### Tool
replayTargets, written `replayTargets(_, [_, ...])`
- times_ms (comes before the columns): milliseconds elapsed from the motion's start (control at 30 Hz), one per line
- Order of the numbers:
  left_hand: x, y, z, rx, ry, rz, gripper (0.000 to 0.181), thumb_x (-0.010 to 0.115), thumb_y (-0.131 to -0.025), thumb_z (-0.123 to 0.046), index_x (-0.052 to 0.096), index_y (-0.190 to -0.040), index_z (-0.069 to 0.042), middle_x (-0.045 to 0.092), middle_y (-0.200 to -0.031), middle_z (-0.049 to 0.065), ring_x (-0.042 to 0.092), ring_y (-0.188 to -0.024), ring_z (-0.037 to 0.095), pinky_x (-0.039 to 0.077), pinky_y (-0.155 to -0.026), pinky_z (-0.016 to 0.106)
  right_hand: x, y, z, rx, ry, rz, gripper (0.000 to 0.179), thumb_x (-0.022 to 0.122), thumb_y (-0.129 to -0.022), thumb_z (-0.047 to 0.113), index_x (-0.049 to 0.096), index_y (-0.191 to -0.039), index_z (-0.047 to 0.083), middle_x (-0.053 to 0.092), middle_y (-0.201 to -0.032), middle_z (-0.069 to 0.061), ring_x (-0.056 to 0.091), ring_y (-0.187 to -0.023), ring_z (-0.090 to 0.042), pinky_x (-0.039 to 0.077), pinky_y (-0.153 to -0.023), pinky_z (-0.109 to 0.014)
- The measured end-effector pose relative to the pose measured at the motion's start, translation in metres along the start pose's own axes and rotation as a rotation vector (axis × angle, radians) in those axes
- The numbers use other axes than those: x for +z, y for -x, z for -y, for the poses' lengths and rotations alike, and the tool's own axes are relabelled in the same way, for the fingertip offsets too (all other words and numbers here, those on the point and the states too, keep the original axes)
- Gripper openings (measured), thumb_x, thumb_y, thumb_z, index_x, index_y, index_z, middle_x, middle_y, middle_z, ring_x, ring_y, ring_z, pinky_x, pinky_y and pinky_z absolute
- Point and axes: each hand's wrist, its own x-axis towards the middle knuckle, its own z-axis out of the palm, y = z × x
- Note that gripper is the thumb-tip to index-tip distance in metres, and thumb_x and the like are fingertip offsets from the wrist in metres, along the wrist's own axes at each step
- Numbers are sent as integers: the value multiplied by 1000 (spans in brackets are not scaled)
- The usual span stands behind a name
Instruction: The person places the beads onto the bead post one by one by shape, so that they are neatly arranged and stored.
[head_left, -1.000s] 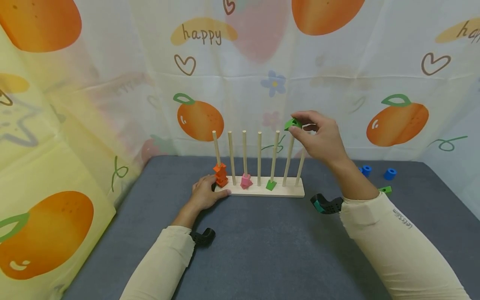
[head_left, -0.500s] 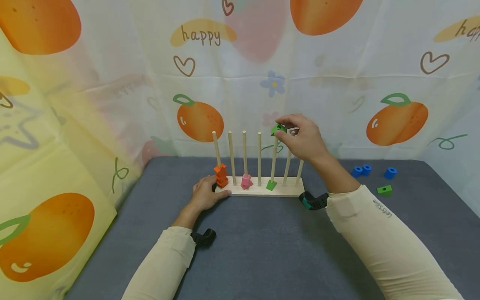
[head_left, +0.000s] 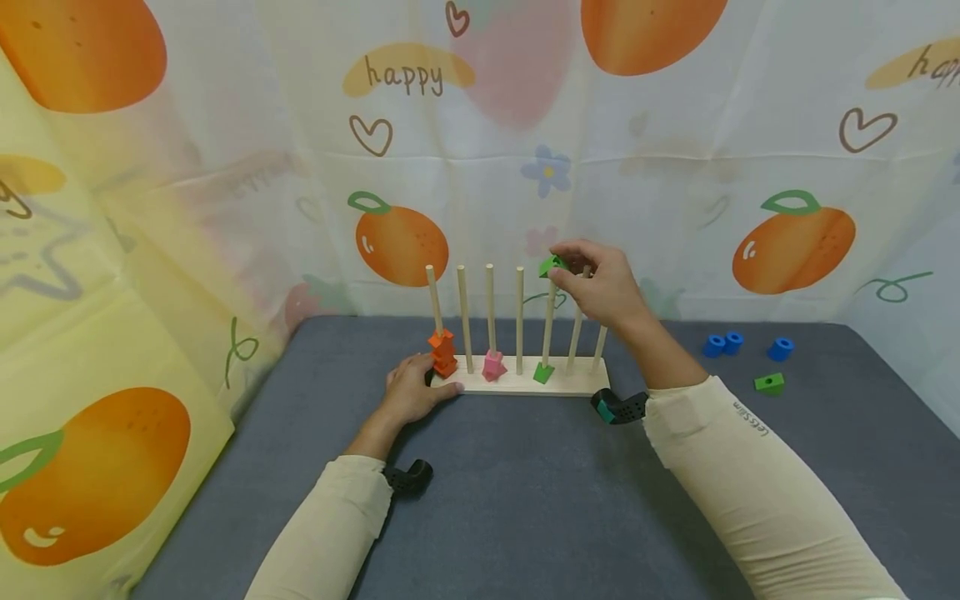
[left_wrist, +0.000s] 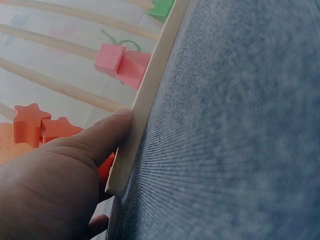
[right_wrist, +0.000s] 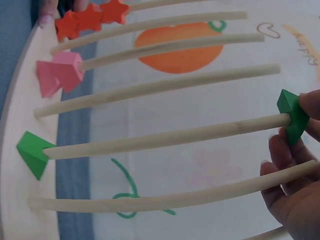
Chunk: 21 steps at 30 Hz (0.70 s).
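Our right hand (head_left: 602, 282) sits farther left than a second ago, its fingers pinching a green block (head_left: 551, 266), a peg (head_left: 548, 325) beneath them; our left hand (head_left: 412, 390) grips the rack (head_left: 517, 385), orange stars (head_left: 443, 354) beside its fingers.

One wooden base (head_left: 517, 384) carries seven upright wooden pegs (head_left: 519, 321). There are three orange stars (right_wrist: 89, 18), two pink blocks (right_wrist: 70, 69), three green triangular blocks (head_left: 769, 384) (one at a peg's foot, one at that peg's tip, one lying loose) and three blue cylinders (head_left: 781, 349).
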Motion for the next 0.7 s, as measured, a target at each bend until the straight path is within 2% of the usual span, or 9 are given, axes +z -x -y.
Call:
replayTargets(233, [1, -1, 2, 0, 1, -3, 64, 75, -83, -42, 59, -132, -4, 47, -142, 15, 28, -137, 35, 12, -107, 55, 8, 6, -10, 46, -73, -13, 33, 67, -93, 14, 64, -124, 2, 59, -104, -14, 54, -82, -24, 46, -69, -30])
replayTargets(467, [1, 0, 2, 4, -3, 3, 65, 75, -84, -42, 57, -133, -4, 46, -143, 15, 27, -137, 36, 12, -107, 55, 17, 11, -13, 107, -186, -72, 45, 68, -92, 17, 54, -133, 5, 57, -112, -15, 56, -95, -25, 48, -83, -35])
replayTargets(700, [1, -1, 2, 1, 4, -2, 64, 75, -84, -41, 57, -134, -4, 46, -143, 15, 27, -137, 35, 11, -107, 55, 25, 16, -23, 156, -268, -122, 50, 70, -90, 15, 48, -132, 0, 53, -115, -16, 53, -101, -26, 47, -87, -37])
